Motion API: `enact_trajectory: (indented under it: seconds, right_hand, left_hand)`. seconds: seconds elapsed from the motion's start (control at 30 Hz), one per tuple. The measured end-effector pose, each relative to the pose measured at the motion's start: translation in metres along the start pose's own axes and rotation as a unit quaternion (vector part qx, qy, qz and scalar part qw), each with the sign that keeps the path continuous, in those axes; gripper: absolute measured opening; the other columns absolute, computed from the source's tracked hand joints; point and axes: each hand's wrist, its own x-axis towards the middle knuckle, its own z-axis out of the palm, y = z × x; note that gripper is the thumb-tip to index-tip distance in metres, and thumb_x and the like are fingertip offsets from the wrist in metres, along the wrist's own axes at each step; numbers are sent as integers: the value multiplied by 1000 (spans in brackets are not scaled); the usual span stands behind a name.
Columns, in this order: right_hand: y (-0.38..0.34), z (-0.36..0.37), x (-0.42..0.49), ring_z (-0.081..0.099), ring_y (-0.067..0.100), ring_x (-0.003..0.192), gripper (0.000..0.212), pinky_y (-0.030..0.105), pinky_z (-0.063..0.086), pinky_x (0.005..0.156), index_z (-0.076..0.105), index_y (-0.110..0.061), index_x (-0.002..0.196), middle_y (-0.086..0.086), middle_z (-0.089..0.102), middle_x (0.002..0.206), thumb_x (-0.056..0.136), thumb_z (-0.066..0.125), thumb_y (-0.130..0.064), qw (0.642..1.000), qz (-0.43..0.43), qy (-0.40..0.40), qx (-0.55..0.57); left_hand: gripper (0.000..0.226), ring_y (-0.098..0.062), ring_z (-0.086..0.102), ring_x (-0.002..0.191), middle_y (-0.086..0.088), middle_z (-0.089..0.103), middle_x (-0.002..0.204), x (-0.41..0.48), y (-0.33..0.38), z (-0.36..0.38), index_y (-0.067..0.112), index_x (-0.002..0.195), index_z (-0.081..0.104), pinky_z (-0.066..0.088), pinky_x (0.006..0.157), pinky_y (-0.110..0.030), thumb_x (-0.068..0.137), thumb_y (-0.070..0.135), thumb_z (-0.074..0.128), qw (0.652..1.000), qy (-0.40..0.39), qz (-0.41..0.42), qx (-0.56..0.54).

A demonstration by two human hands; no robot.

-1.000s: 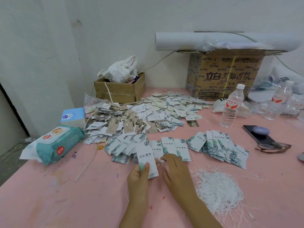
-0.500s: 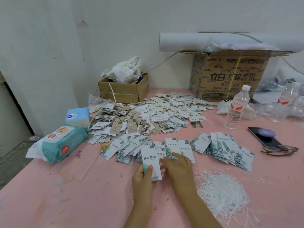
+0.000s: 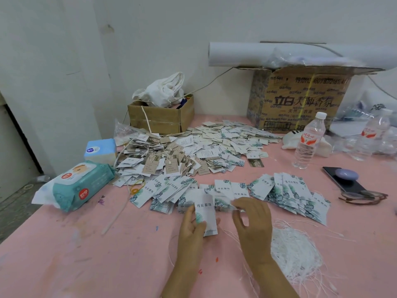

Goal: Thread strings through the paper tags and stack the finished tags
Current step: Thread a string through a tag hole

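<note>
Left hand [image 3: 192, 231]: thumb on the front, fingers behind, gripping one leaf-printed tag [image 3: 205, 209] upright, just above the table [image 3: 86, 254], near centre. No string shows through this tag; its top edge is blurred, so I cannot see the hole

Right hand [image 3: 253, 224]: fingers curled in toward the thumb, tips at a blurred tag just right of the held one. Cannot tell whether they pinch a string, that tag, or nothing

String bundle [image 3: 294, 254]: loose white tangle, near right, just beside my right wrist. Large, so plenty of supply left

Leaf-printed tags in fanned rows, one to the left [image 3: 163, 190] and one to the right [image 3: 296, 196], just beyond my hands. No strings visible on them; I judge these are waiting their turn

Big heap [image 3: 193, 151] further back: brown and white tags, thin strings showing on its left part. Probably finished ones, though piled loosely, not squared into a stack

Judgement: task is mid-run. One tag in hand apparently unthreaded, two fans to go, tidy stacking not yet done

Also on the table: wipes pack [image 3: 77, 186] far left, water bottle [image 3: 309, 140] and phone [image 3: 343, 181] far right
</note>
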Motion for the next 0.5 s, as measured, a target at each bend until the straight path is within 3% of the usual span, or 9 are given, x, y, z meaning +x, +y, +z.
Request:
enact_trajectory:
  seconds: [0.07,0.17,0.33,0.43,0.5]
  right_hand:
    - [-3,-3,0,53,14,89,16,23,37,81,72,-14,91,-4,68,92,84,58,-16,997,-37,-62,-7]
    - [-3,-9,-5,52,11,94,17,20,36,80,74,-17,94,-8,69,98,83,63,-21,988,-82,-129,-11]
    - [0,-19,-12,52,8,100,29,22,42,84,75,-16,100,-6,70,101,73,79,-7,980,-74,-181,27]
    - [-4,-21,-13,53,6,99,26,24,44,86,74,-16,104,-9,71,103,78,75,-18,979,-57,-187,62]
    - [-6,-21,-12,53,4,99,23,21,45,86,75,-17,103,-10,71,104,81,72,-25,978,-58,-186,76]
  left_hand:
    - [55,-18,73,86,1,77,95,0,0,0,37,114,58,57,65,-27,93,-11,44,1000,-13,-4,-1]
    - [54,-17,72,82,-8,75,99,-3,2,3,29,109,68,56,63,-26,90,-15,43,997,-71,-12,-34]
    - [58,-24,70,81,-18,71,105,-4,3,8,13,117,67,56,67,-34,64,0,49,979,-154,-52,-125]
    - [60,-27,70,77,-20,71,102,-5,4,9,1,127,54,58,64,-35,69,16,63,979,-143,-66,-129]
    - [54,-25,71,82,-20,71,107,-9,4,8,-2,126,56,59,64,-33,81,29,54,979,-128,-71,-142]
